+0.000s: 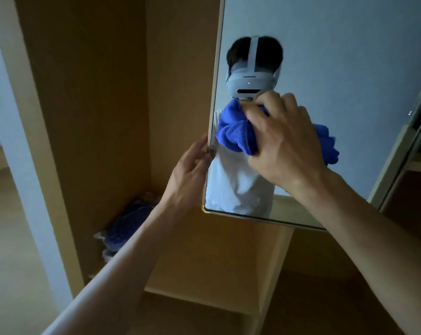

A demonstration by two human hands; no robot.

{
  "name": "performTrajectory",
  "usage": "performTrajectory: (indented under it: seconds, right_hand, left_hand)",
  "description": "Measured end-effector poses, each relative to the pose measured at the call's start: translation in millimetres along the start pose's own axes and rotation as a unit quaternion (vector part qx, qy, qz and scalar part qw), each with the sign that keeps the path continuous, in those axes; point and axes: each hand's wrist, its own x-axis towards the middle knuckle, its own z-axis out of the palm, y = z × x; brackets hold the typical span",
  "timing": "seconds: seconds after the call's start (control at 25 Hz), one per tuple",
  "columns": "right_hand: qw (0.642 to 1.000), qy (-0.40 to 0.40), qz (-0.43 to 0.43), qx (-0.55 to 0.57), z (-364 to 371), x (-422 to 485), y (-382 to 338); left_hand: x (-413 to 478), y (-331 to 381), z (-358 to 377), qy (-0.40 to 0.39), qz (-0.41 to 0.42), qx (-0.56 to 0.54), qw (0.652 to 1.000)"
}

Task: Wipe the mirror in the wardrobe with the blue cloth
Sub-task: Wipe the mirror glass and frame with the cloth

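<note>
1. My right hand [282, 141] grips the blue cloth [233, 131]. My fingers are curled over it, bunching it into a thick wad.
2. The cloth is pressed flat against the glass of the mirror [325, 68], in its lower left part. One fold sticks out towards the mirror's left edge, and another pokes out past my wrist on the other side.
3. My left hand [187, 175] holds the mirror's left edge, below the level of the cloth. The thumb is on the front of the pale frame and the fingertips wrap round it.
4. The mirror hangs tilted inside the wooden wardrobe [96, 93], with a gold corner piece [206, 210] at its lower left.
5. In the mirror, just above the cloth, a white headset [250, 78] is reflected. A white shirt [233, 184] is reflected below the cloth.
6. Left of the mirror and lower down, a blue bundle [125, 228] in clear wrapping lies on the wardrobe floor. I cannot tell what it is.
</note>
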Motion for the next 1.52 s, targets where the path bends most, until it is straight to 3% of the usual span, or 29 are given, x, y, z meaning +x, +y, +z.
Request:
performTrajectory:
  seconds: [0.24, 0.64, 0.88, 1.0, 1.16, 1.28, 1.52]
  right_hand:
    - [0.999, 0.026, -0.026, 0.009, 8.1, -1.0, 2.6]
    - [0.998, -0.045, -0.036, -0.021, 35.4, -55.0, -27.3]
    - [0.99, -0.105, -0.086, -0.051, 33.4, -72.2, -37.5]
    - [0.99, -0.078, -0.1, -0.066, 25.6, -55.0, -32.8]
    - [0.996, 0.032, -0.059, -0.054, 2.4, -1.7, -20.4]
    - [0.995, 0.052, -0.066, -0.054, -1.1, 10.3, -18.5]
    - [0.995, -0.058, -0.076, -0.04, 29.5, -47.7, -38.1]
  left_hand:
    - [5.1, -18.2, 1.0, -0.009, 0.032, -0.026, 0.999]
    - [-2.3, -26.4, 7.4, -0.012, 0.043, -0.062, 0.997]
    - [-9.2, -26.6, 11.4, -0.007, 0.038, -0.065, 0.997]
    - [-12.2, -24.5, 11.7, -0.004, 0.046, -0.076, 0.996]
    - [-13.3, -25.4, 12.2, 0.0, 0.055, -0.032, 0.998]
    - [-14.6, -27.0, 9.9, -0.009, 0.046, -0.06, 0.997]
    - [-17.7, -28.8, 13.7, -0.004, 0.03, -0.08, 0.996]
